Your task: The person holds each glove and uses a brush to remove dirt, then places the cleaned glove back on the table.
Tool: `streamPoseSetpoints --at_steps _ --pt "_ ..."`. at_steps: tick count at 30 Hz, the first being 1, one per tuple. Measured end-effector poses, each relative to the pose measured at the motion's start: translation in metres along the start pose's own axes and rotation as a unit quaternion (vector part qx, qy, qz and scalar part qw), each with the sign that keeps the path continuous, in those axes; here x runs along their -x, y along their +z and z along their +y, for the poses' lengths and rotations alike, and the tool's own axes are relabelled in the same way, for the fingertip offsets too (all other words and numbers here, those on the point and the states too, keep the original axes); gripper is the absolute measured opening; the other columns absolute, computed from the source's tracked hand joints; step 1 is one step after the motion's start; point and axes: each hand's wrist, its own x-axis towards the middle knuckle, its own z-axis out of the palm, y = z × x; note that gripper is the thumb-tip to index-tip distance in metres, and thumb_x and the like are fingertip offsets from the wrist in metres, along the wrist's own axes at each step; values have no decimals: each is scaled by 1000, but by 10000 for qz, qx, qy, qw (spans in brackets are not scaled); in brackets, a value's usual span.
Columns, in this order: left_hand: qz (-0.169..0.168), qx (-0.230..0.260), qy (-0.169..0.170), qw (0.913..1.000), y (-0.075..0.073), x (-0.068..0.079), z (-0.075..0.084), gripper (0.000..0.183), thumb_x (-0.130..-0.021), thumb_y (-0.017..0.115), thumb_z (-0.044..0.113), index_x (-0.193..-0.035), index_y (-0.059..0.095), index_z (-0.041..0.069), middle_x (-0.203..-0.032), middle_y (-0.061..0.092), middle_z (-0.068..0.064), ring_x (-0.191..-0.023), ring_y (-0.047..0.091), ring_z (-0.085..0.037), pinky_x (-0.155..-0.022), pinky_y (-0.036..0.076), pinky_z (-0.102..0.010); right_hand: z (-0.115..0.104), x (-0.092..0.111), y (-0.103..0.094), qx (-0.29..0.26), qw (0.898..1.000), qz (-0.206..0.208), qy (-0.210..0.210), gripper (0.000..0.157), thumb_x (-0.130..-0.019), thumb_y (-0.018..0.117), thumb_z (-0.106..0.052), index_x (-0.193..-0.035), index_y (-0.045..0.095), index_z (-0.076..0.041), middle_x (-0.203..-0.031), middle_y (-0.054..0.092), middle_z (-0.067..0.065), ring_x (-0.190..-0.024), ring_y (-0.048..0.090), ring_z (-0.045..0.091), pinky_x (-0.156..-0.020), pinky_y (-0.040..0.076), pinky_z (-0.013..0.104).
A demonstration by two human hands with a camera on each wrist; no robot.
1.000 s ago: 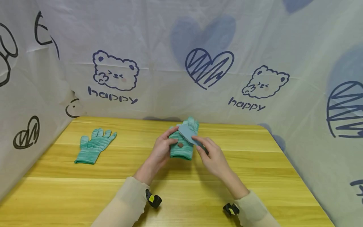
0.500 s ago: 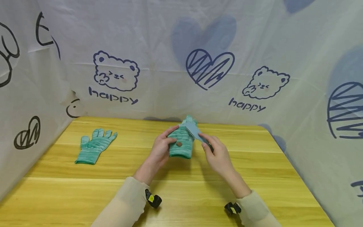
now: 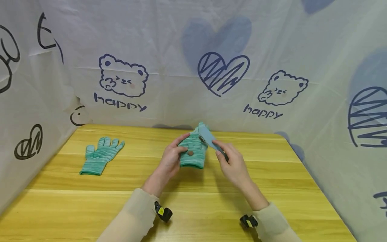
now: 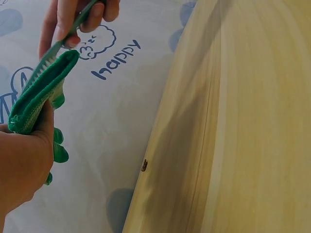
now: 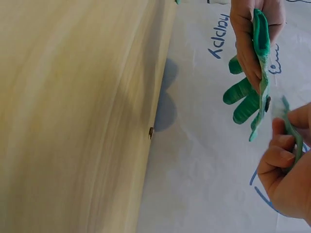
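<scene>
Green knit glove (image 3: 193,144) under a blue brush (image 3: 208,135)

Head view: the left hand (image 3: 172,158) grips the glove by its left side, holding it up near the far edge of the worktop (image 3: 266,181). The right hand (image 3: 234,164) grips the brush, its bristles (image 3: 203,139) turned to the knit above a brown spot (image 3: 190,153). Brushing the glove looks to be the step in hand; a further stroke would call for a firm left hold and the bristles laid flat. The left thumb, beside the spot, could get in the way. A second glove (image 3: 102,156) lies near the worktop's far left corner, well apart; printed cloth (image 3: 169,40) hangs behind the far edge.

Left wrist view: the cuff (image 4: 46,92) partly hides the brush behind it.

Right wrist view: the glove shows edge-on, its green fingers (image 5: 238,91) spread beyond the left hand. The brush is blurred, so I cannot tell whether it touches.
</scene>
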Motion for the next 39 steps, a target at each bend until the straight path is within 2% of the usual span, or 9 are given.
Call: streamPoseSetpoints --at_steps 4,7,10,19,25,29,33,39 --pt "48 -6 12 10000 0 -1 0 62 -97 45 -7 -158 44 8 -145 44 -20 -83 60 -15 -70 54 -26 -1 1 2 142 9992 -352 159 38 -105 60 -8 -142 64 -13 -113 67 8 -81 53 17 -68 46 30" --pt "93 -28 10 10000 -1 -1 0 63 -97 46 -7 -157 45 8 -146 44 -19 -87 59 -16 -70 54 -25 -1 1 4 170 9987 -420 216 38 -105 59 -9 -143 63 -14 -116 67 9 -80 54 17 -67 46 31" --pt "128 1 3 9999 -1 0 0 63 -97 46 -8 -157 45 9 -146 43 -19 -92 58 -18 -70 54 -25 0 1 5 225 9988 -377 231 38 -105 59 -9 -143 63 -13 -117 67 10 -79 53 18 -67 46 32" --pt "169 30 50 9998 -1 0 1 62 -99 45 -8 -158 44 9 -149 42 -20 -93 58 -17 -71 53 -24 5 1 3 387 9982 -320 316 39 -105 59 -8 -144 62 -12 -118 68 10 -86 56 20 -74 48 37" --pt "285 191 55 9994 -1 -1 0 63 -97 44 -8 -158 45 10 -139 46 -19 -79 61 -13 -68 54 -25 10 1 0 406 9970 -240 611 39 -104 60 -7 -142 64 -11 -113 67 12 -83 55 22 -70 46 35" --pt "378 282 65 9989 -1 -2 0 63 -96 45 -8 -157 46 9 -136 48 -18 -75 61 -13 -67 55 -26 14 0 -4 399 9965 -47 727 39 -103 61 -6 -141 64 -9 -115 68 14 -85 57 24 -73 47 36" --pt "391 248 128 9988 -1 -3 -1 63 -96 44 -9 -157 45 6 -140 46 -19 -82 60 -15 -69 54 -25 14 -2 -7 275 9975 109 645 39 -102 62 -5 -141 64 -9 -110 67 14 -81 56 23 -69 47 33" --pt "293 145 217 9992 -1 -2 -2 63 -97 44 -10 -158 43 6 -144 44 -20 -87 59 -16 -70 54 -25 3 -1 -4 69 9998 23 168 39 -102 63 -4 -141 65 -10 -109 66 13 -79 52 20 -65 45 28"
